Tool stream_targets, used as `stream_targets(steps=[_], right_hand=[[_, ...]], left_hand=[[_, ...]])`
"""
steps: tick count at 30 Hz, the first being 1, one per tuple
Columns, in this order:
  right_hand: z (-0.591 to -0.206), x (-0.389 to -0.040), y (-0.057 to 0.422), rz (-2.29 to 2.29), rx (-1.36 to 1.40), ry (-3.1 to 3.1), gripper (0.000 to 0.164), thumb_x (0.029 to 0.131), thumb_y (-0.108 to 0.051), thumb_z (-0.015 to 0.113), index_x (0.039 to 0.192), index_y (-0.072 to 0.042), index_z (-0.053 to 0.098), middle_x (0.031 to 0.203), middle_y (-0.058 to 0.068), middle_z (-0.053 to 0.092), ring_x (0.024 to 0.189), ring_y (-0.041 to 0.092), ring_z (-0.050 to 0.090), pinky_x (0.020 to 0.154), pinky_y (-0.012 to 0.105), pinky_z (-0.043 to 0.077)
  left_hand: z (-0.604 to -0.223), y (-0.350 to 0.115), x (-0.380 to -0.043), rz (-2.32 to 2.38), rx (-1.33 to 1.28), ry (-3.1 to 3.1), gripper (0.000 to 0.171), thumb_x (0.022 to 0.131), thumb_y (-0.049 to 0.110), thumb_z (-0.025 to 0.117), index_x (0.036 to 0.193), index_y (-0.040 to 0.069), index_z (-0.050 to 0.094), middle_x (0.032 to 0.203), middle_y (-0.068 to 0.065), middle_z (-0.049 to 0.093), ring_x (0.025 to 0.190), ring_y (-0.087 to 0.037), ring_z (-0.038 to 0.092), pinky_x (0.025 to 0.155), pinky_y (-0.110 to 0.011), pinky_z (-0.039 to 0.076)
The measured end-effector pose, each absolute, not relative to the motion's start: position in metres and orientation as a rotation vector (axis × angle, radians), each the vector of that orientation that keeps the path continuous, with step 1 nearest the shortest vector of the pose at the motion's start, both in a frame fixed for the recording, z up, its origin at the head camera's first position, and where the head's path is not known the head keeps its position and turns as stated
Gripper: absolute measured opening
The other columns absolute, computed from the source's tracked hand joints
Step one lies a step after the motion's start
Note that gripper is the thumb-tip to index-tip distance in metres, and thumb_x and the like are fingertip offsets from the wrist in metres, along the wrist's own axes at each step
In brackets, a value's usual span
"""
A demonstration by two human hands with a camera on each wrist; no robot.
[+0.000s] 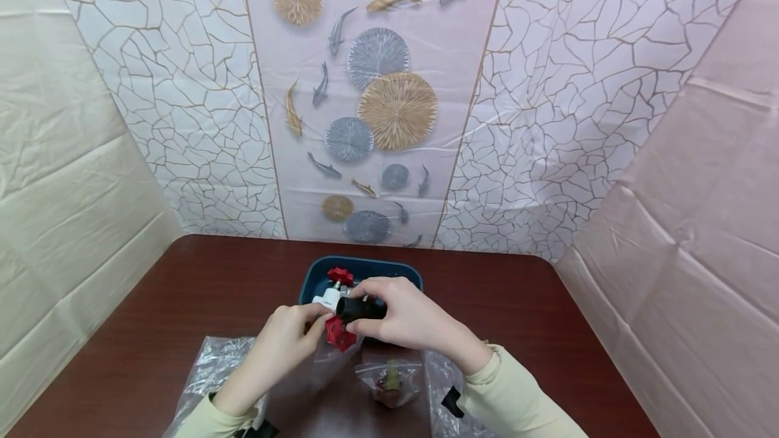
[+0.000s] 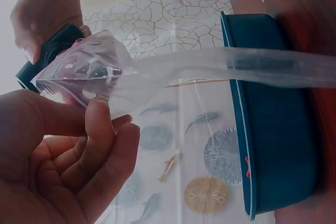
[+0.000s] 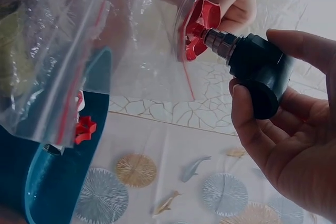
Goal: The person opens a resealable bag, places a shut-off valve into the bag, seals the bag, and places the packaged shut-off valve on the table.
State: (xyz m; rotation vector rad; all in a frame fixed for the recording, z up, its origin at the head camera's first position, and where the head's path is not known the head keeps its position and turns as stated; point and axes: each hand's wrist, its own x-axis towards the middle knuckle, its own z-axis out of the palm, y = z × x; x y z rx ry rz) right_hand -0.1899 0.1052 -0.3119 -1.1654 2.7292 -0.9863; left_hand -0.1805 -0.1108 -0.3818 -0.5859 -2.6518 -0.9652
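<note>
My right hand [image 1: 408, 316] grips a black valve [image 3: 257, 59] by its body, fingers and thumb around it. The valve's red handwheel [image 3: 207, 17] points toward my left hand and sits in the mouth of a clear zip bag [image 2: 210, 66]. Thumb and fingers of my left hand [image 2: 79, 150] pinch that bag at its opening, beside the handwheel. The bag's long body hangs below the hands. Behind them, a white valve [image 1: 330, 298] with a red handwheel lies in a dark teal tub [image 1: 365, 264].
Nearer me on the brown table [image 1: 511, 303] sits a small zip bag [image 1: 389, 394] with a greenish valve inside. Clear plastic bags lie at the left [image 1: 213, 363] and at the right [image 1: 447, 374]. A patterned cloth wall [image 1: 365, 174] rises behind the table.
</note>
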Motion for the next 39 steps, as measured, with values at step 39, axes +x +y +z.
stream_targets(steps=[39], right_hand=[[-0.352,-0.175,0.077,-0.94,-1.111,3.002,0.034,0.081,-0.039,0.07,0.104,-0.015,0.063,0.097,-0.008,0.056,0.074,0.004,0.05,0.059,0.016,0.042]], left_hand=[[-0.377,-0.108,-0.175,-0.988,-0.542,-2.529,0.008,0.087,0.009,0.063,0.09,0.012,0.07,0.054,0.017,0.046,0.043,-0.001,0.038,0.043,-0.021,0.037]])
